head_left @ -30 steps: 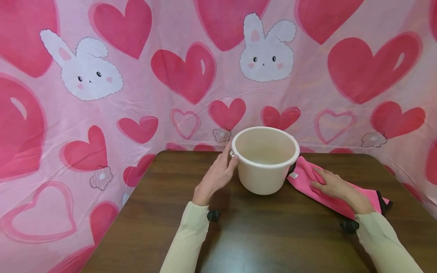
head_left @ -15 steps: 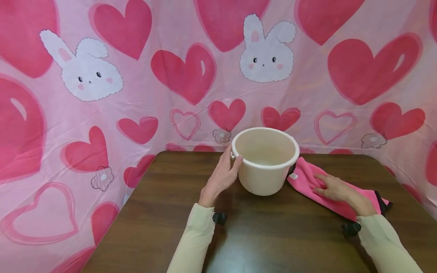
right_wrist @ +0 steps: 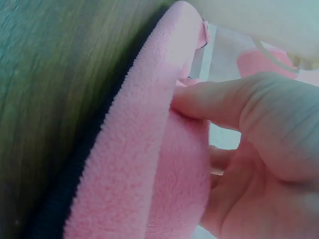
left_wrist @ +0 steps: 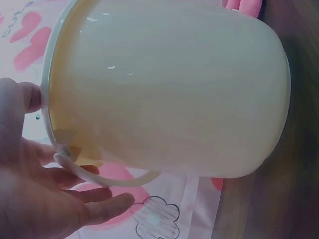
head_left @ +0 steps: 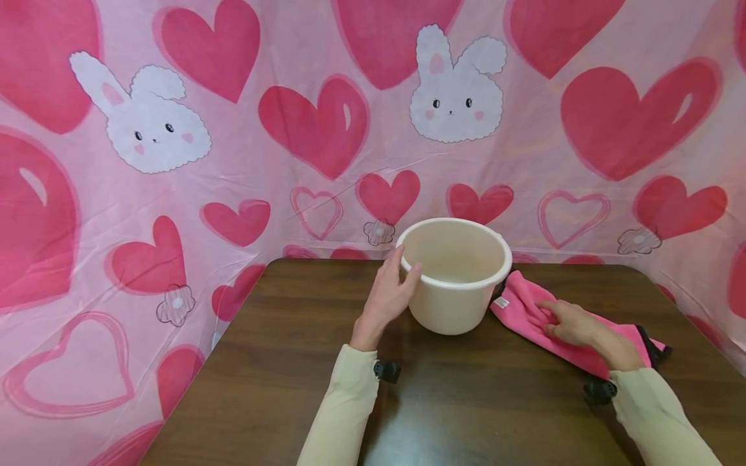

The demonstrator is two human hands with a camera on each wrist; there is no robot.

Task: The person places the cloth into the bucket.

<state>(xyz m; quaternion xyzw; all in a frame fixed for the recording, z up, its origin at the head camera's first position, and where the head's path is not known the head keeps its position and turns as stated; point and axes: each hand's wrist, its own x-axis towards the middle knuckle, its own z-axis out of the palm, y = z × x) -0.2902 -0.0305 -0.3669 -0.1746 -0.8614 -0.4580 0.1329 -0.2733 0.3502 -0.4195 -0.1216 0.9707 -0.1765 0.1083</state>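
Note:
A cream plastic bucket (head_left: 454,294) stands upright toward the back of the table, its mouth facing up. My left hand (head_left: 387,294) is at its left side, thumb tip at the rim (left_wrist: 46,102) and the other fingers stretched out by the handle (left_wrist: 107,181). Right of the bucket lies a pink cloth (head_left: 524,310), fuzzy, with black edging and a small white label. My right hand (head_left: 574,323) is over its middle. In the right wrist view the thumb presses into a fold of the cloth, with fingers on the far side, pinching it; their tips are hidden.
The dark wooden table (head_left: 454,401) has its back edge just behind the bucket. Behind it hangs a pink curtain (head_left: 326,39) printed with hearts and rabbit faces. The cloth's left end reaches close to the bucket's side.
My left hand has shifted right along the bucket, its thumb now farther across the front rim. My right fingers have bent slightly into the cloth. Bucket and cloth stay nearly in place.

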